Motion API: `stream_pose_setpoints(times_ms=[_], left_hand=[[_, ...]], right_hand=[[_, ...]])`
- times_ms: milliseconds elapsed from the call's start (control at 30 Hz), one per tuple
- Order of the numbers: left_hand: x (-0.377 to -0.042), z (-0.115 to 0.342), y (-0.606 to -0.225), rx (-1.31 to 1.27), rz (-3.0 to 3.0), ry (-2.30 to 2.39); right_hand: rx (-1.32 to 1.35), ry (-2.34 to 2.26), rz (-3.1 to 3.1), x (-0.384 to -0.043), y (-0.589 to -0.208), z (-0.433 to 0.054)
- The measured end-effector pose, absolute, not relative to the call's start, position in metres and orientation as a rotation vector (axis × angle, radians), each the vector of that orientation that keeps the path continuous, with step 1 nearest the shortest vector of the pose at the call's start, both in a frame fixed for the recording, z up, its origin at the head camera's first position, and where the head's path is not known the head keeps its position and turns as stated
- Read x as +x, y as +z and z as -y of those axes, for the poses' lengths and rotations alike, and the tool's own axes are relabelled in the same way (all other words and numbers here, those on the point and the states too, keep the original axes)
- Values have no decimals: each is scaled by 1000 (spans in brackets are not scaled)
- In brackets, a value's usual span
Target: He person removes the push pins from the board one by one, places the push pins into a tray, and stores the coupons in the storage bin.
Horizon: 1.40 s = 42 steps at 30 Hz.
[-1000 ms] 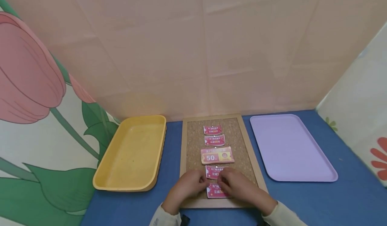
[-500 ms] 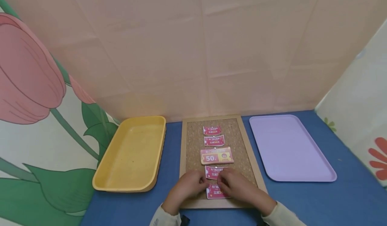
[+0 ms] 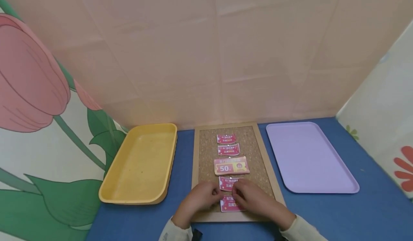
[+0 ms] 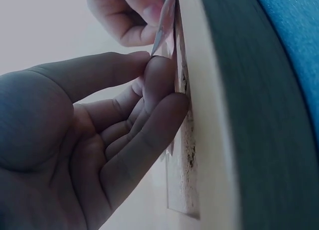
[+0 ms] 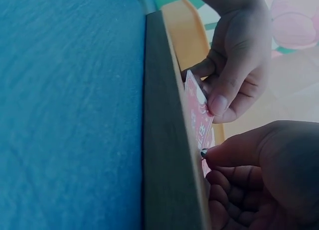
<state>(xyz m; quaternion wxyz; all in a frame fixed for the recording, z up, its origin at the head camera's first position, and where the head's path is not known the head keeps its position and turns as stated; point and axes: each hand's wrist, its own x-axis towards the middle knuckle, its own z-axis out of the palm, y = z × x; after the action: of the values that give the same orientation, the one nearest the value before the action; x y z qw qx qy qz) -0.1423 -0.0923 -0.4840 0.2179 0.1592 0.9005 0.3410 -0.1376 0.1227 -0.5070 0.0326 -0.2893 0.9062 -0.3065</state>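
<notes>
In the head view, my left hand [image 3: 204,195] pinches the left edge of the lowest pink coupon [image 3: 228,206] between thumb and forefinger. The left wrist view shows this coupon's edge [image 4: 162,33] lifted slightly off the cork. My right hand [image 3: 252,197] covers the coupon's upper right part. Between its thumb and curled fingers is a small silver thumbtack [image 5: 203,152], held at the coupon's top edge. Whether the tack's point is in the cork is hidden. Above, several coupons hang in a column on the wood-framed corkboard [image 3: 206,140], among them a larger pink-and-yellow one [image 3: 231,166].
A deep yellow tray [image 3: 142,165] stands left of the corkboard. On the right lies a flat lilac tray [image 3: 313,158]. Both rest on a blue cloth [image 3: 380,212], with a beige sheet behind and flower-printed walls at the sides.
</notes>
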Motion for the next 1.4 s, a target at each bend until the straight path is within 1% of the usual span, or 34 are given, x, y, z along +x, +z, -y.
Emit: stream_pose_setpoints(times_ms=[333,700,900,1167,1400], left_hand=[[-143,93,-479,427,-2455,985],[-144,99,-468,435,-2412,1009],[-144,103,-461,445,-2400,1030],[-143,111,-449,482,-2403,1079],[-141,140,-428,491,-2568,1168]], right_hand=[[-814,-986,-2686,-133,-494,-126],[-765,-1092,-2727,-127,-448,-145],[-718,-1149,-2782,-126,-430,-157],[-693,-1137,-2909,-132,-423,-173],[-679,-1141,-2986,-136,-421,-185]])
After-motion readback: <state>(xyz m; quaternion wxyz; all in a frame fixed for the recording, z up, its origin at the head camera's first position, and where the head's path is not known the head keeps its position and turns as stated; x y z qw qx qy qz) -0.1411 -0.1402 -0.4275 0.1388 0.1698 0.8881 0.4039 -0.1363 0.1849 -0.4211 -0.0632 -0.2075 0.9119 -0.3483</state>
